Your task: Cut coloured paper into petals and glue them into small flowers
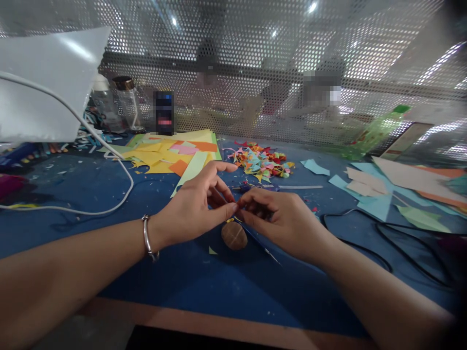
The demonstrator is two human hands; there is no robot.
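Note:
My left hand (197, 204), with a silver bracelet at the wrist, meets my right hand (275, 209) at the fingertips over the middle of the blue table. The left thumb and a finger are pinched together, while its index finger stretches out above. My right fingers are curled into a pinch. Whatever sits between the fingertips is hidden or too small to name; a speck of red shows there. Just below lies a brown roundish lump (234, 236) with pale crossing lines. A thin blue tool with a pointed metal tip (268, 252) slants beside it, partly under my right hand.
A heap of small folded colourful paper pieces (264, 160) lies behind my hands. Yellow and orange paper sheets (160, 155) are at the back left, blue and pink paper (379, 187) at the right. Black cable (408, 253) and white cable (91, 212) cross the table (204, 282).

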